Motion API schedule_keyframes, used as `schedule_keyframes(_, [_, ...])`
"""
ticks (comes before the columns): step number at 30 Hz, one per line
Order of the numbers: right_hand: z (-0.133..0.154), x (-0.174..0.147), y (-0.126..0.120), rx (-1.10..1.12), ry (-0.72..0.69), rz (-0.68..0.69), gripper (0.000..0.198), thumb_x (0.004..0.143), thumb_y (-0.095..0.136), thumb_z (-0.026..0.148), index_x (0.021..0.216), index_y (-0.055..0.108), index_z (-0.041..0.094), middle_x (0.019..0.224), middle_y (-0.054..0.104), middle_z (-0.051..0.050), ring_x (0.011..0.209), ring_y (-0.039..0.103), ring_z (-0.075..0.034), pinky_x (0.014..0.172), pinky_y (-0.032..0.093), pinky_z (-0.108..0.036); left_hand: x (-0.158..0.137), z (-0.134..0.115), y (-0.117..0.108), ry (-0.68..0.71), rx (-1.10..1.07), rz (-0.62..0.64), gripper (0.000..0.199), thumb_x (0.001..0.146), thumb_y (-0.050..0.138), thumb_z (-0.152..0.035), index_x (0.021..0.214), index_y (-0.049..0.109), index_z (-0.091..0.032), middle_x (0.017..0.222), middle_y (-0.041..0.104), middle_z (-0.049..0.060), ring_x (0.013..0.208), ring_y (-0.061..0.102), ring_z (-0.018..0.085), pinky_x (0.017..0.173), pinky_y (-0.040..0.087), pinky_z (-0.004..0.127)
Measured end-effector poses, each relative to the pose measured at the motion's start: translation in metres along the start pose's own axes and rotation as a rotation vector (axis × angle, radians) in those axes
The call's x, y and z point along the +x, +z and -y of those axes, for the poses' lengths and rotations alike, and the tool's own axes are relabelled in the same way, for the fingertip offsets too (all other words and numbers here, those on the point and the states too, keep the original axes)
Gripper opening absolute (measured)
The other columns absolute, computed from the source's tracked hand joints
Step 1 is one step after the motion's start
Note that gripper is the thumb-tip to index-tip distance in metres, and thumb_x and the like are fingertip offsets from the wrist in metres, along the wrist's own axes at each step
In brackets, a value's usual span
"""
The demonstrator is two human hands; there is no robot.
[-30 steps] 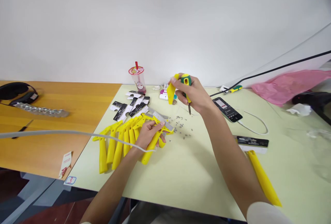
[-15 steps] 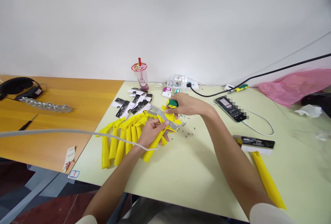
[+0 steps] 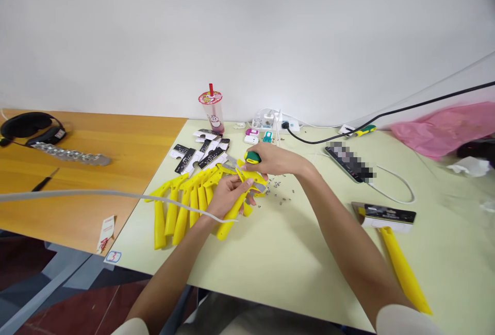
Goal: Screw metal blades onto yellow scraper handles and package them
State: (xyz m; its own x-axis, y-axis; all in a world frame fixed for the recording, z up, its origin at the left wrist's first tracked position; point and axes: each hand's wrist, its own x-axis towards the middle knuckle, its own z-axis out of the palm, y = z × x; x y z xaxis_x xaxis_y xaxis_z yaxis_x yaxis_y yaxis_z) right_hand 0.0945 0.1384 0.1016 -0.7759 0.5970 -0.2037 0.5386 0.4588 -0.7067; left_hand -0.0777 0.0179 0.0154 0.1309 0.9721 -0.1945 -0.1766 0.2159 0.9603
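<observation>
Pale surface [image 3: 270, 263]: your row of yellow handles [image 3: 181, 219] fills its left part; an elbow knock could scatter it. Your left hand [image 3: 225, 198] is closed round a yellow scraper [image 3: 227, 229], just right of that row; slacken and the head may twist. Over its yellow plate [image 3: 256, 176], your right hand [image 3: 277, 160] curls round a green screwdriver [image 3: 253, 157] (tip hidden); a tilted push could slip. Tiny metal bits [image 3: 277, 184] lie near, easily swept away.
</observation>
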Motion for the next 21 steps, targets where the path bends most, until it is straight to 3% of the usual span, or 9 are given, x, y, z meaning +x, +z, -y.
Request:
schedule_keyframes(5, [0.0001, 0.0040, 0.0050, -0.064, -0.001, -0.022, 0.032, 0.098, 0.070, 0.039, 0.078, 0.052, 0.023, 0.058, 0.062, 0.003, 0.055, 0.058, -0.014, 0.058, 0.036, -0.030, 0.0008, 0.0015, -0.0009, 0.003, 0.001, -0.021, 0.060, 0.083, 0.088, -0.069, 0.100, 0.073, -0.013, 0.097, 0.083, 0.014, 0.060, 0.074, 0.017, 0.037, 0.049, 0.021])
schedule_keyframes(12, [-0.0025, 0.0079, 0.0092, -0.151, -0.069, -0.063, 0.041, 0.097, 0.071, 0.038, 0.071, 0.043, 0.023, 0.064, 0.049, 0.004, 0.064, 0.043, -0.013, 0.064, 0.031, -0.033, 0.0005, 0.0005, -0.0013, 0.014, 0.025, -0.040, 0.058, 0.086, 0.086, -0.069, 0.104, 0.070, -0.016, 0.078, 0.078, 0.006, 0.055, 0.067, 0.015, 0.041, 0.048, 0.022])
schedule_keyframes(21, [0.0000, 0.0076, 0.0083, -0.155, -0.035, -0.076, 0.038, 0.098, 0.070, 0.037, 0.074, 0.044, 0.024, 0.068, 0.051, 0.003, 0.065, 0.044, -0.014, 0.063, 0.028, -0.035, 0.0015, 0.0006, -0.0025, 0.029, 0.040, -0.026, 0.055, 0.088, 0.085, -0.067, 0.105, 0.070, -0.016, 0.079, 0.074, 0.003, 0.050, 0.060, 0.010, 0.045, 0.048, 0.023])
